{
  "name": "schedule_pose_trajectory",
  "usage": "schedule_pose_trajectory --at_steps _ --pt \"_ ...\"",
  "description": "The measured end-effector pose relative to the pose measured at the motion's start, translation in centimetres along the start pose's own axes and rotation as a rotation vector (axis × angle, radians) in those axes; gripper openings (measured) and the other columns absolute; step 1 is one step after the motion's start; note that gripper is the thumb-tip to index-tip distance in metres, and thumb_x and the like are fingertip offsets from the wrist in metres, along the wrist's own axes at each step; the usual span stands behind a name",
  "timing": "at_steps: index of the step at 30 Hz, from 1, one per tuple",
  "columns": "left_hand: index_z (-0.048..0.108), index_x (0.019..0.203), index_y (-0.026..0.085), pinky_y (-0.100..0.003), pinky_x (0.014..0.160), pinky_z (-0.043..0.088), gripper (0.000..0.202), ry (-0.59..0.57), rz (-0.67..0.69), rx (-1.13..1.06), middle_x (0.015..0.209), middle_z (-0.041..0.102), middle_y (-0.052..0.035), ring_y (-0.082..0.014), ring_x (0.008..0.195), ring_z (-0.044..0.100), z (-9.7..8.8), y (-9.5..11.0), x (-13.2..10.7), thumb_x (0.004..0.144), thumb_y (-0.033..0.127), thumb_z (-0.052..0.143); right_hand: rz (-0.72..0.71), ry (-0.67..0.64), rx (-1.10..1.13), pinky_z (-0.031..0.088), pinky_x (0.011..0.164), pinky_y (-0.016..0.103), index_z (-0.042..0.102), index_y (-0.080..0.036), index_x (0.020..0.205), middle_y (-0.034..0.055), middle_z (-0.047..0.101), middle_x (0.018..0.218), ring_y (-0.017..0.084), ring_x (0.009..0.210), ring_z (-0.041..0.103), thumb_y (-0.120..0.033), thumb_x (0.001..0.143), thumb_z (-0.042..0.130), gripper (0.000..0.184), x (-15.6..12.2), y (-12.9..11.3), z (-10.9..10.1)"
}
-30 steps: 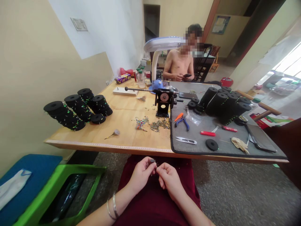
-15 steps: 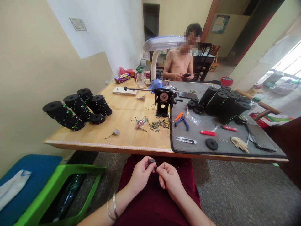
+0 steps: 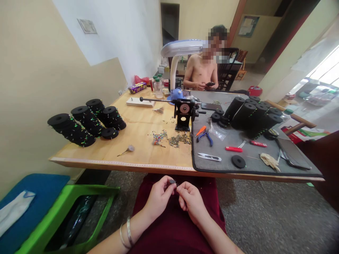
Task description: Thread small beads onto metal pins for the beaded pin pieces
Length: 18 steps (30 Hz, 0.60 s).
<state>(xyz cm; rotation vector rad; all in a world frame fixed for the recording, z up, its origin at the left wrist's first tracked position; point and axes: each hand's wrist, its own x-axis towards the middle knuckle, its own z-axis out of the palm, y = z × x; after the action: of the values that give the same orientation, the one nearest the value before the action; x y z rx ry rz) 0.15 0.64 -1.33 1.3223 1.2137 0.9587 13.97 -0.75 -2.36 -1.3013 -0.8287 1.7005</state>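
Head view: both hands sit low over a maroon-clad lap (image 3: 172, 229), in front of the near edge of the wooden surface (image 3: 137, 123). The left hand (image 3: 159, 197) is closed to a pinch, thumb and forefinger tips gripping a small dark piece (image 3: 172, 182). The right hand (image 3: 191, 201) is curled nearly to a fist, its thumb and forefinger tips pressed together just beside that piece. Whether they hold a fine strand coming off it cannot be told. The piece is held between the two hands, apart from the surface. It is too small here to tell its long axis or which way it points.

Down at the left, a green plastic bin (image 3: 106, 192) stands on the floor with something dark and glossy (image 3: 76, 220) lying inside. At the far end of the surface stand clear bottles (image 3: 158, 88) with green caps, their contents not visible, and a purple box (image 3: 137, 87) lies near them. A clear bag (image 3: 219, 134) lies on the grey mat (image 3: 219, 146), its contents too faint to name.

Loose on the wood, not in any holder, are a scatter of coloured beads (image 3: 159, 137) and a heap of small metal bits (image 3: 180, 140), both just in front of a black hand-cranked winder (image 3: 184, 114). Black spools (image 3: 84, 123) are stacked at the left.
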Motion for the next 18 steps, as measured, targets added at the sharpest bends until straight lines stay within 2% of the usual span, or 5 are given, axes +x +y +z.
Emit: schedule_pose_trajectory --at_steps 10,18 --pt "0.056 0.077 0.017 -0.024 0.060 0.045 0.014 -0.064 0.049 0.123 0.068 0.059 -0.0001 -0.0133 0.060 0.055 0.01 0.55 -0.39 0.084 0.029 0.053 -0.080 0.027 -0.031 0.016 0.033 0.015 0.050 -0.018 0.079 -0.0086 0.050 0.035 0.004 0.028 0.030 -0.049 0.073 0.063 0.035 0.28 0.00 -0.19" --pt "0.056 0.076 0.017 -0.024 0.057 0.044 0.014 -0.087 0.039 0.121 0.066 0.057 0.0005 -0.0129 0.058 0.054 0.15 0.34 -0.46 0.084 0.029 0.053 -0.086 0.041 -0.024 0.016 0.032 0.016 0.049 -0.018 0.071 -0.0099 0.046 0.032 0.003 0.027 0.027 -0.049 0.072 0.064 0.034 0.48 0.07 -0.12"
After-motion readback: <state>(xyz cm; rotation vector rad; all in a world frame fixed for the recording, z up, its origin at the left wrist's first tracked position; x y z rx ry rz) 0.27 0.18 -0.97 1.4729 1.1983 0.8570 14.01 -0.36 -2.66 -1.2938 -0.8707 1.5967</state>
